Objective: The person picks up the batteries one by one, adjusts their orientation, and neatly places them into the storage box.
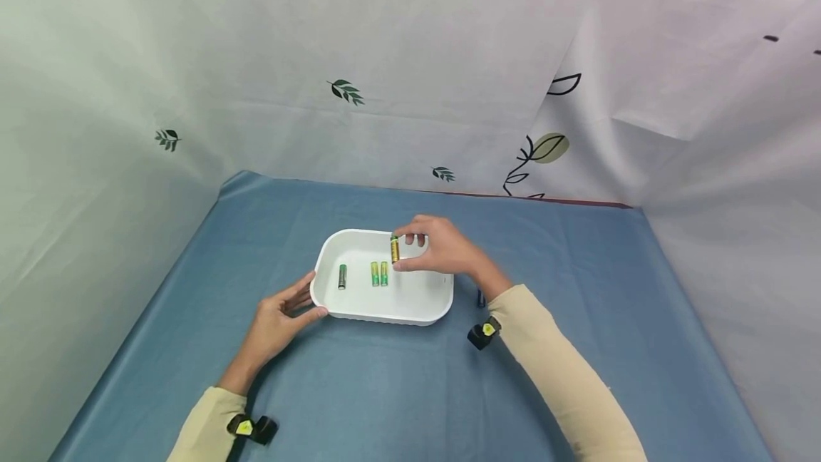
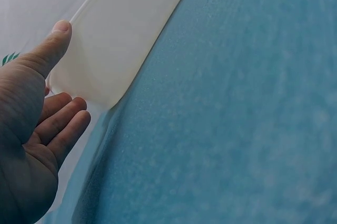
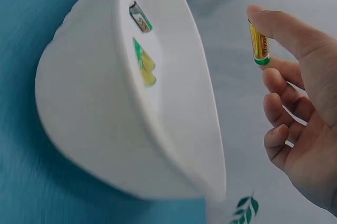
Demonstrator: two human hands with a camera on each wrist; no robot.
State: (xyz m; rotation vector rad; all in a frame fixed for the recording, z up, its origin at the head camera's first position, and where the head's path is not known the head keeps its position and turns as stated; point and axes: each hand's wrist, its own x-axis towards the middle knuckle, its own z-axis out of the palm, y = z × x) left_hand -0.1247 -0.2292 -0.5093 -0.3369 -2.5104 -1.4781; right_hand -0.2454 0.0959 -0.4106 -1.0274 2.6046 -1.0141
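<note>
A white tray (image 1: 410, 305) stands on the blue cloth. In it lie a dark battery (image 1: 343, 276) at the left and two yellow-green batteries (image 1: 380, 274) side by side near the middle. Over the tray's right part, my right hand (image 1: 442, 247) pinches a gold-yellow battery (image 1: 394, 249) end to end between thumb and index finger, with the other fingers loosely bent; its green end shows in the right wrist view. At the tray's left front corner is my left hand (image 1: 277, 323), thumb straight against the rim and fingers loosely extended along the side.
A small dark object (image 1: 481, 298) lies on the blue cloth (image 1: 398, 391) right of the tray, partly hidden by the right forearm. White cloth (image 1: 410, 141) with leaf prints hangs behind and at both sides. Each sleeve carries a black wrist camera (image 1: 481, 335).
</note>
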